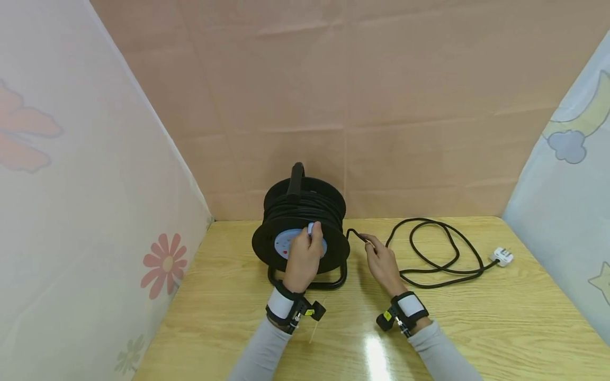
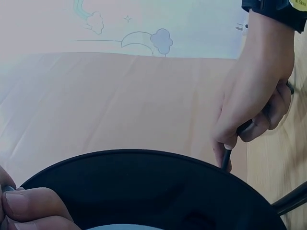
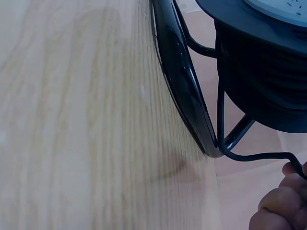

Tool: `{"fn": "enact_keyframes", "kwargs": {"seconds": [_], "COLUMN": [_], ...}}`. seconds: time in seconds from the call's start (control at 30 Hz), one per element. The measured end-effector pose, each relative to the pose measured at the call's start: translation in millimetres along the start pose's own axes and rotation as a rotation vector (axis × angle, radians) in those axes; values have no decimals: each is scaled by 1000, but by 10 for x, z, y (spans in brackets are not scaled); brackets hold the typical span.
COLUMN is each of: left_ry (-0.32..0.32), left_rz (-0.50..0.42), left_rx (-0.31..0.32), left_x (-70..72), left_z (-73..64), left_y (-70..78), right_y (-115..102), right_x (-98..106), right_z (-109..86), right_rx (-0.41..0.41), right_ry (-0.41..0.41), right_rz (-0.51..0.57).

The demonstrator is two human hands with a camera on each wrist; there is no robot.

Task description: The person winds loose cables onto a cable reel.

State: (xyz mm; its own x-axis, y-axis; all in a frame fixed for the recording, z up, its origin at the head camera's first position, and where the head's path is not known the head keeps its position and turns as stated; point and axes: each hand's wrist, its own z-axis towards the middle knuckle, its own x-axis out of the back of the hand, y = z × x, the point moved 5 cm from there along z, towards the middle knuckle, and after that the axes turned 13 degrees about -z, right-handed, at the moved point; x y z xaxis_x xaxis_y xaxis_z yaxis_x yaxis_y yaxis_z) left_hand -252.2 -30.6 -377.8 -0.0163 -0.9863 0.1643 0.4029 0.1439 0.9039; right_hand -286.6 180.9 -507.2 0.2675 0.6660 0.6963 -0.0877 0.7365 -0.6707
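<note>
A black cable reel [image 1: 271,238] with a pale blue socket face [image 1: 284,243] stands on its tubular frame near the back of the table. My left hand [image 1: 303,259] grips the small pale blue winding knob [image 1: 310,227] on the reel's front. In the left wrist view the fingers [image 2: 38,206] curl round that knob at the lower left. To the right of the reel, my right hand [image 1: 383,265] holds the black cable [image 1: 352,231] that runs off the drum. The right wrist view shows the cable [image 3: 264,155] bending past the frame into the curled fingers [image 3: 283,201].
Loose cable lies in loops [image 1: 459,272] on the right side of the wooden table [image 1: 229,328], ending in a white plug [image 1: 502,256]. A brown backdrop [image 1: 405,132] rises behind the reel. Patterned sheets [image 1: 119,174] flank the table on both sides.
</note>
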Motion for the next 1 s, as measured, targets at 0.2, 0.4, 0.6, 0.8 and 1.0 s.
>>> {"fn": "enact_keyframes", "kwargs": {"seconds": [0.2,0.4,0.6,0.8,1.0], "left_ry": [-28,-52,-61,-70,-81], "left_rz": [35,57,61,57,67], "left_rx": [3,6,9,19,43], "left_x": [-61,-124,-179,-233,-287], "left_z": [-10,-22,-43,-59,-82], "left_y": [-6,-29,-59,-101,-128], "right_y": [1,22,53,48,26], "right_x": [-12,-44,-54,-50,-37], "right_z": [-37,-78,-91,-105,-96], "right_rx": [4,-9,-15,5,19], "right_ry": [9,-15,-2,2,21], "right_rz": [0,20,26,19,8]}}
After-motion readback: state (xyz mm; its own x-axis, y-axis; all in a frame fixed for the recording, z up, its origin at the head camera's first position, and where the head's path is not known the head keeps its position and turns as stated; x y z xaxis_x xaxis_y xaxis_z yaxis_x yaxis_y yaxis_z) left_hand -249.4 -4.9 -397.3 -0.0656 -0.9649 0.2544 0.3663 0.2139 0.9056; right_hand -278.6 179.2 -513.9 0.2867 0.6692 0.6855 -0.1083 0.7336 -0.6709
